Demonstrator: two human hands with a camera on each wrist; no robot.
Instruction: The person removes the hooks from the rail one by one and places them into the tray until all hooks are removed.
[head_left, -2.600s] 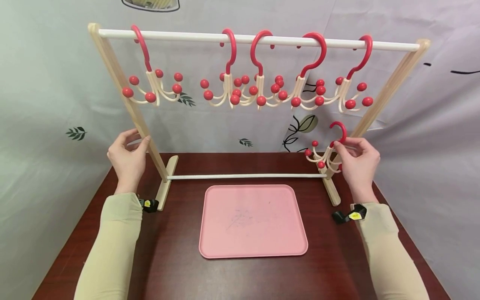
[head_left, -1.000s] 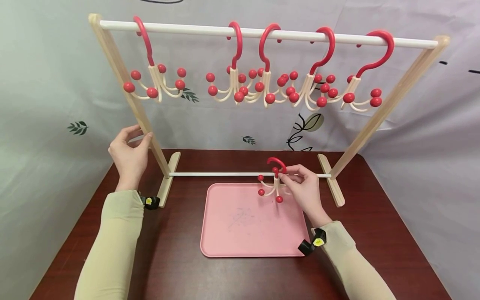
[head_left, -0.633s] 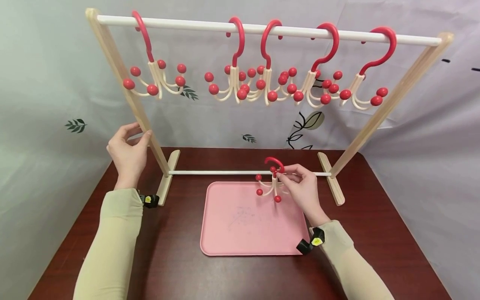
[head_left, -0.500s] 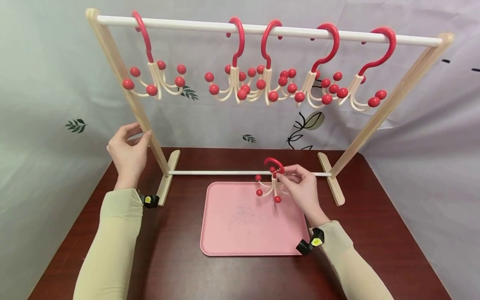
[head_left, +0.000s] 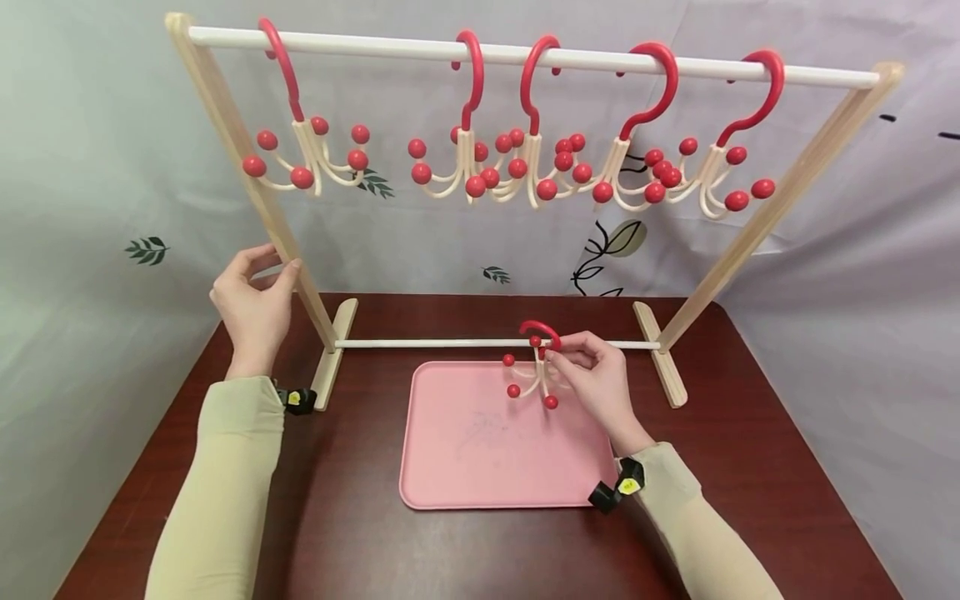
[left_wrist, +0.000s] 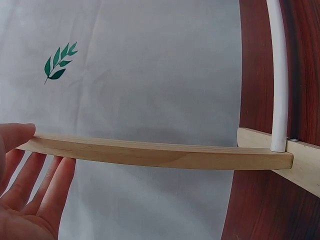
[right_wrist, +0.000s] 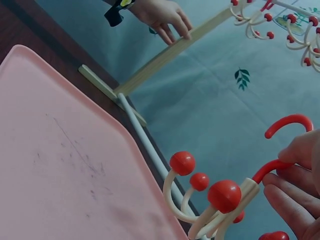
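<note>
My right hand [head_left: 596,379] pinches a small hanger [head_left: 542,375] by the lower part of its red hook. This hanger has several curved cream arms tipped with red balls, and it hangs over the back right part of the pink tray [head_left: 465,467]. In the right wrist view, thumb and fingers meet on the red hook [right_wrist: 270,169], whose curl stands above them. My left hand [head_left: 255,308] holds the left wooden post [head_left: 258,187] of the rack; in the left wrist view the thumb [left_wrist: 19,134] lies on one side and the fingers on the other.
Several similar hangers, among them the leftmost one [head_left: 307,150] and the rightmost one [head_left: 712,171], hang from the white top rail [head_left: 367,46]. A white lower bar [head_left: 427,343] joins the rack's feet [head_left: 333,358] behind the tray. Grey cloth [head_left: 420,250] backs the dark red table [head_left: 345,533].
My right hand has carried the hanger left from beside the right post to over the tray, then slightly further left. The rightmost hanging hanger swings and turns. My left hand stays on its post.
</note>
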